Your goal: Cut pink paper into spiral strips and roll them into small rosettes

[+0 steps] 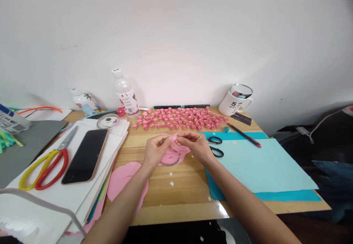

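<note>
Both my hands meet over the middle of the wooden table (182, 196). My left hand (156, 151) and my right hand (194, 145) each pinch the same pink paper piece (176, 149), holding it just above the tabletop. A round pink paper piece (170, 159) lies right under them. Behind my hands, several small pink rolled paper roses (179, 119) are laid out in rows. A larger pink paper sheet (124, 179) lies by my left forearm.
Light blue paper sheets (261, 163) with black-handled scissors (216, 145) lie right. A phone (85, 155) and red-yellow scissors (45, 167) rest on white boards left. Two bottles (125, 93), a mug (237, 100), pens and a round clear lid (108, 121) stand near the wall.
</note>
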Motion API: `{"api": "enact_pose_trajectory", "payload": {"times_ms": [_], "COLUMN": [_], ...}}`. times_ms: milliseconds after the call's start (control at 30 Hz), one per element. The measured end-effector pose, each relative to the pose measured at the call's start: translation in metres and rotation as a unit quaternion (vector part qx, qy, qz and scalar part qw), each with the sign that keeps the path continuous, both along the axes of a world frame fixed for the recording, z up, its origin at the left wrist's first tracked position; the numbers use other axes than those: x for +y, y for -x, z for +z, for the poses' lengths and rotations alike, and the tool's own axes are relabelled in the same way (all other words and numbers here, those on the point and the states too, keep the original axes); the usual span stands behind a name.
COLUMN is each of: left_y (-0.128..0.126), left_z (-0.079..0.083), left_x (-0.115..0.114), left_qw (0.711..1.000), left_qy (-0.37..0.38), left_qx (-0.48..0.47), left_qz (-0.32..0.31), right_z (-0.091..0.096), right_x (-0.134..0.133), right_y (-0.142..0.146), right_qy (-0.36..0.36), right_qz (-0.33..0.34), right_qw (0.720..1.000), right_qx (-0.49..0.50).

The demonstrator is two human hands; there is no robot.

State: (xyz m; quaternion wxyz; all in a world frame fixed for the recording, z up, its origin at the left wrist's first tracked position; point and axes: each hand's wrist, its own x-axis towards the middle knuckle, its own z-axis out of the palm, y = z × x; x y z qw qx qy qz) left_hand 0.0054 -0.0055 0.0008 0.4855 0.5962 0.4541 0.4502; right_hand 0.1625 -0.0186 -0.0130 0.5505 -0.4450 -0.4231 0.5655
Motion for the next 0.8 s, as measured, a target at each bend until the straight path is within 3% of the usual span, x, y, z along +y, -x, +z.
{"api": "enact_pose_trajectory", "payload": {"times_ms": [800], "left_y": [-0.0021], "left_z": [-0.0022], "left_x": [0.0006], "left_qw": [1.000], "left_qy": [-0.014], "left_qx": [0.014], "left_qz": [-0.023], "right_z": [0.0013], "right_x": [0.0003], "right_y": [-0.0001], "right_qy": [-0.024], "right_qz": [-0.033], "right_qw": [0.999], "right_qx": [-0.009]}}
